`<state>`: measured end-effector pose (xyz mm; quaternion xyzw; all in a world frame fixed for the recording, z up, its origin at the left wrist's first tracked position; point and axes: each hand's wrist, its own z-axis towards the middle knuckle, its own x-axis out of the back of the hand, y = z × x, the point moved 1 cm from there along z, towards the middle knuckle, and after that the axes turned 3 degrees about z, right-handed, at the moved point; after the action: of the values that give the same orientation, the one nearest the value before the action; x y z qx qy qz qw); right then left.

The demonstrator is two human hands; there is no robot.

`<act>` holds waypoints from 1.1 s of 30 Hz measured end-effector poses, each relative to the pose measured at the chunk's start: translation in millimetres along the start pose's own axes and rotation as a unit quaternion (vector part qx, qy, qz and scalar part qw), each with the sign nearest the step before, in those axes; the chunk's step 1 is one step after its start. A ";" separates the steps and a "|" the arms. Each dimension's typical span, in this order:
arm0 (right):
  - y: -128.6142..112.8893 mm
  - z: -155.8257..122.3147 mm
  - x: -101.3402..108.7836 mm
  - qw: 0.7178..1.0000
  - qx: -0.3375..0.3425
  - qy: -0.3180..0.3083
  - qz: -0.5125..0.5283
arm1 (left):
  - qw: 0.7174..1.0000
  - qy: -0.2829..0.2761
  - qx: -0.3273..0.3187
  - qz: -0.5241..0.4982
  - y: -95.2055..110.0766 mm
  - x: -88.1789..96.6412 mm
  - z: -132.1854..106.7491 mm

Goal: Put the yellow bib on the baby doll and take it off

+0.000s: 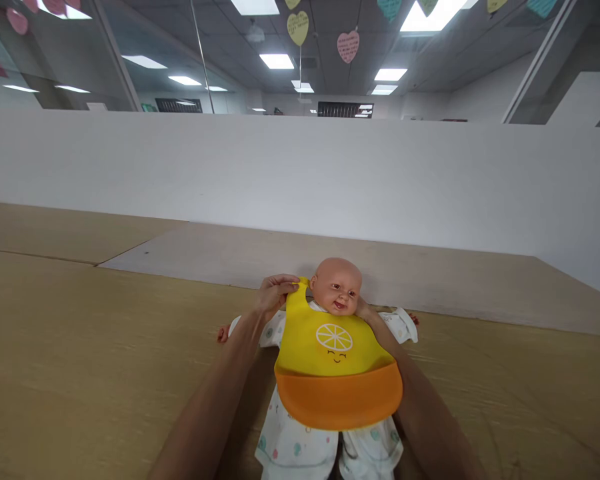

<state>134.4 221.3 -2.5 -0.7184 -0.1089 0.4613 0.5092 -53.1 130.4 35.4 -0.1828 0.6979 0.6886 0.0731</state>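
A baby doll (336,280) lies on its back, dressed in a white patterned outfit (300,443). Over its chest spreads a yellow bib (305,333) with a white lemon slice, a smiling face and an orange catch pocket (340,397). My left hand (277,293) pinches the bib's neck strap beside the doll's head. On the other side, my right hand (367,312) reaches in by the doll's neck; its fingers are hidden behind the head and the bib's edge. The doll's arms stick out to both sides.
The doll rests on a tan wooden surface (105,373). Behind it runs a paler strip (220,250) along a white low wall (300,173). Above the wall are glass panes with paper hearts (348,47) hanging.
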 end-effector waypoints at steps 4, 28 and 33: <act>-3.4 -5.1 -8.3 1.000 -0.006 0.020 0.004 | 1.000 0.014 0.008 -0.009 -2.1 -1.9 1.2; -4.6 -14.5 -1.1 0.998 0.019 0.039 -0.051 | 0.997 0.054 -0.046 -0.032 -17.9 -17.3 4.6; 5.7 -5.4 24.0 0.995 0.032 0.067 -0.063 | 0.997 0.066 -0.049 -0.005 -17.2 -16.4 3.8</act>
<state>150.1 230.3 -20.1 -0.7224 -0.1050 0.3822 0.5665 -32.4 137.0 25.0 -0.2349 0.6656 0.7080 0.0213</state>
